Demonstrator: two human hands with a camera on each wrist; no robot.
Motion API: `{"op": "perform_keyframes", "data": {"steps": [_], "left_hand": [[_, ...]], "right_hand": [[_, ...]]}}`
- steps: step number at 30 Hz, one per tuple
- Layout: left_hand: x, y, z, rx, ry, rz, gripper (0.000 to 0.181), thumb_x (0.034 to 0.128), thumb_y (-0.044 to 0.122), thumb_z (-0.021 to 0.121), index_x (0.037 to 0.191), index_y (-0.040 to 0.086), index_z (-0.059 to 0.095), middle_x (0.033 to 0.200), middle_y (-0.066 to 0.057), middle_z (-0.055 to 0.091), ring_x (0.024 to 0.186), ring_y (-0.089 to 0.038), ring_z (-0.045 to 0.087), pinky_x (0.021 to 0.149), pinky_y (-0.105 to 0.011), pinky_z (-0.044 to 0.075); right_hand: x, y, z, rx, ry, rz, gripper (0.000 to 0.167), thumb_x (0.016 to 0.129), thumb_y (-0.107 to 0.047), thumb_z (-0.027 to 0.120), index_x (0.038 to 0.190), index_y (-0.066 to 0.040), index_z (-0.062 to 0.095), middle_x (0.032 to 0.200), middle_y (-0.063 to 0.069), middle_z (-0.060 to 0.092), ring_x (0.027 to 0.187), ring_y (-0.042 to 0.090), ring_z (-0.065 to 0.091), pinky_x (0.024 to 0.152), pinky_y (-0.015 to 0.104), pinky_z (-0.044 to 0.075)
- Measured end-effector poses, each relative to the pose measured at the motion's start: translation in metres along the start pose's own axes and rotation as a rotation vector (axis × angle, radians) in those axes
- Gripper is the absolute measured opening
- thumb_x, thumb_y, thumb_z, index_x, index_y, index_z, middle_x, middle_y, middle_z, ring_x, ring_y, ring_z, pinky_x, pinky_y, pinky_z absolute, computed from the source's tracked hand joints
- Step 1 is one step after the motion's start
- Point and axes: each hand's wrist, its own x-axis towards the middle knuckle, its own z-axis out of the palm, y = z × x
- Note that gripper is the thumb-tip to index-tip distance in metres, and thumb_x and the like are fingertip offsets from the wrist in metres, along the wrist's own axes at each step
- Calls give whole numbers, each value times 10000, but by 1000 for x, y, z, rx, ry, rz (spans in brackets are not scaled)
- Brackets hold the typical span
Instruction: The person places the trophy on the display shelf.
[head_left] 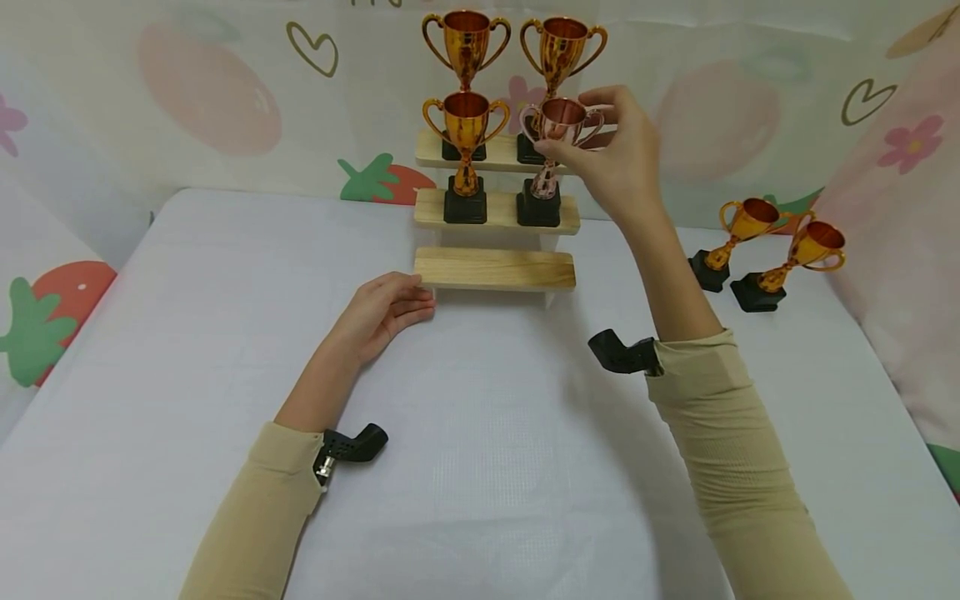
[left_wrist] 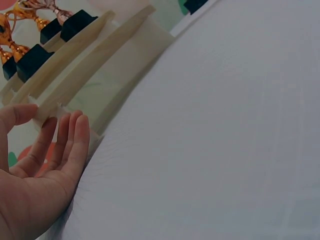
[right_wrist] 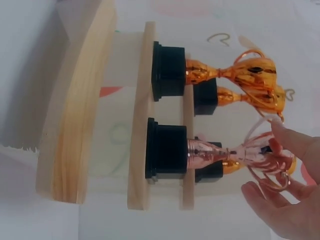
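A three-step wooden display stand (head_left: 495, 269) stands at the back of the table. My left hand (head_left: 382, 315) holds the left end of its lowest board, thumb at the edge and fingers below, as the left wrist view (left_wrist: 45, 175) shows for that hand. On the middle step's right side stands a pink-gold trophy cup (head_left: 561, 122) with its black base on the board. My right hand (head_left: 621, 162) holds this cup by its bowl and handle, thumb in front. Beside it on that step is a gold trophy cup (head_left: 465, 125). Two more gold trophy cups (head_left: 467, 42) occupy the top step.
Two gold trophy cups (head_left: 816, 246) stand on the white tabletop (head_left: 465, 467) at the right, near the back edge. A printed cloth (head_left: 720, 125) with strawberries and hearts hangs behind. The lowest board bears nothing.
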Motion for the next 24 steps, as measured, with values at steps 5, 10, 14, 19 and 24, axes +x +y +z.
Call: {"op": "perform_keyframes", "data": {"steps": [5,10,14,19,24], "left_hand": [[0,0,0,3,1,3,107,1114,130,519,1098,49,587,947,-51,690,906,-166,714,858,-237,640],[0,0,0,3,2,1,109,1116,130,515,1105,49,585,944,-49,691,902,-161,714,857,-233,638],[1,-1,0,8,4,0,110,1116,134,517,1107,52,589,950,-49,691,904,-160,713,858,-231,638],[1,0,-1,14,8,-2,111,1116,138,517,1108,50,584,954,-51,688,907,-161,712,857,-230,638],[1,-1,-1,14,5,-1,111,1118,135,511,1123,38,563,948,-48,689,904,-157,714,855,-228,637]], "right_hand": [[-5,4,-8,-4,4,13,650,898,-276,875,1425,-52,569,1257,121,611,983,175,616,879,265,567],[-12,9,-18,-24,20,18,605,922,-285,851,1414,-56,583,1334,148,623,1037,233,633,879,275,577],[-17,14,-25,-19,24,22,549,948,-267,821,1406,-61,599,1361,158,625,1054,255,649,870,271,578],[-22,23,-31,-40,31,21,494,984,-276,778,1401,-69,610,1369,161,637,1101,287,648,904,300,577],[-26,33,-36,-58,51,10,446,1016,-275,738,1389,-58,623,1342,162,655,1119,285,645,963,311,571]]}}
